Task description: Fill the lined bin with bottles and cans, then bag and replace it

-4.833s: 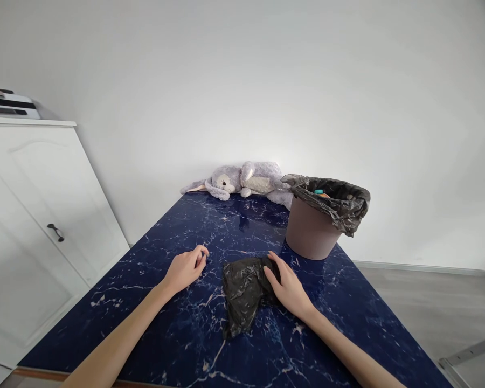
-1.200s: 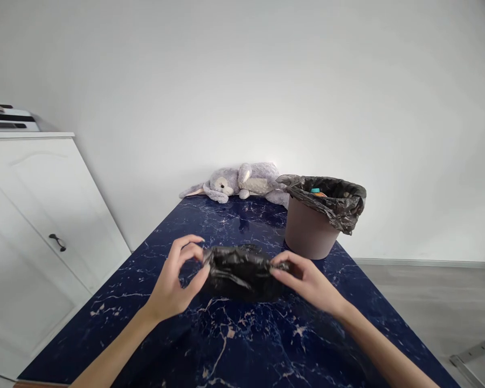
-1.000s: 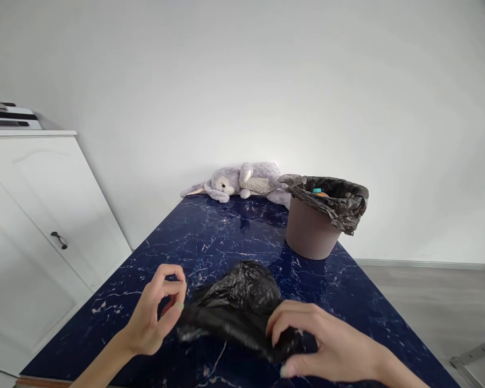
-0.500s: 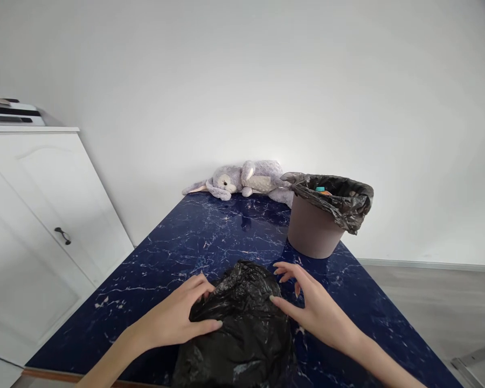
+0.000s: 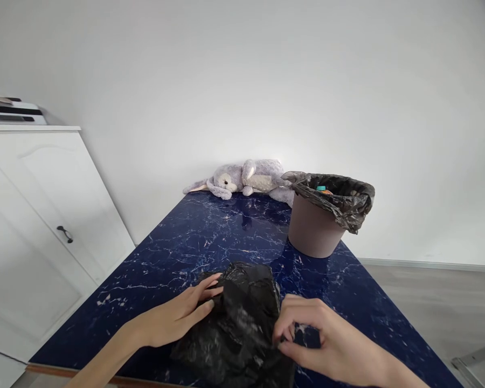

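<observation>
- Bag [image 5: 242, 328], black plastic: spread, crumpled, at the near middle of the tabletop [image 5: 178, 242], within reach of both hands.
- Left hand [image 5: 181, 313]: fingers extended, resting on the bag's left side, presumably to steady it.
- Right hand [image 5: 317, 337]: fingers and thumb pinched on the bag's right edge, seemingly for control.
- Bin [image 5: 313, 229]: upright, far right; liner [image 5: 350, 213] folded over the rim, likely against slipping.
- Toy rabbit [image 5: 262, 180]: lying at the far edge, by the wall [image 5: 242, 81].
</observation>
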`<state>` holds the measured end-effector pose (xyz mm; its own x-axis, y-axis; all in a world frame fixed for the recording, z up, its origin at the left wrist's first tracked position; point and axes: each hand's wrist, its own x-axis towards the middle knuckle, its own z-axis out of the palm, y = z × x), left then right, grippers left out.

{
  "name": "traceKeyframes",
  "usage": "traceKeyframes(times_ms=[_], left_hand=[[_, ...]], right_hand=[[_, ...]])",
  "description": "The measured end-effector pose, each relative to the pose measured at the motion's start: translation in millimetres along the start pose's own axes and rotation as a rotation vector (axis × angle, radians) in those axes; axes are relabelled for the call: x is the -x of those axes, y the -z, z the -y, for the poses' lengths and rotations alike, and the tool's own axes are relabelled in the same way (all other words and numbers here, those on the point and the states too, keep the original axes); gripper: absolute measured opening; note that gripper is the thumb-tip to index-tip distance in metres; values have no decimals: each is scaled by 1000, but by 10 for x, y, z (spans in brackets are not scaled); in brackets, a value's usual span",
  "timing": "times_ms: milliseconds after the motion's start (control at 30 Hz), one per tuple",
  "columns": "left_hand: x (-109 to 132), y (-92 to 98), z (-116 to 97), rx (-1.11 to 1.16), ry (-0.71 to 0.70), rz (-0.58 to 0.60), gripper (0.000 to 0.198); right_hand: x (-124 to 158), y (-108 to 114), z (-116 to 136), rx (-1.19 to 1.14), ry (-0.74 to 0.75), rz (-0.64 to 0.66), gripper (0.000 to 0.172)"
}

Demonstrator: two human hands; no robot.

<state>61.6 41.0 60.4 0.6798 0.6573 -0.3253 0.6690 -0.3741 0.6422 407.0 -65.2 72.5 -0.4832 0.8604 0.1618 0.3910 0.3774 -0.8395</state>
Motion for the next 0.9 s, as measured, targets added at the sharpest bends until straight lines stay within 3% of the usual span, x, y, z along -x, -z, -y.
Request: traceKeyframes(times_ms=[167, 267, 467, 633, 733, 900], left_hand=[[-111, 58, 95, -36, -78, -82, 61], [-211, 117, 229, -20, -133, -94, 61], [-410, 215, 383, -23, -68, -182, 68], [-466, 244, 376, 34, 75, -243, 73], [-451, 224, 422, -11, 48, -274, 74], [-463, 151, 503, -116, -18, -286, 72]], right_hand=[[71, 11, 177, -35, 85, 63, 20], [85, 35, 265, 15, 113, 141, 14], [106, -4, 211, 239, 228, 259, 4], [199, 44, 120, 440, 77, 331, 9], [237, 159, 156, 400, -29, 362, 10], [134, 249, 279, 391, -95, 171, 24]])
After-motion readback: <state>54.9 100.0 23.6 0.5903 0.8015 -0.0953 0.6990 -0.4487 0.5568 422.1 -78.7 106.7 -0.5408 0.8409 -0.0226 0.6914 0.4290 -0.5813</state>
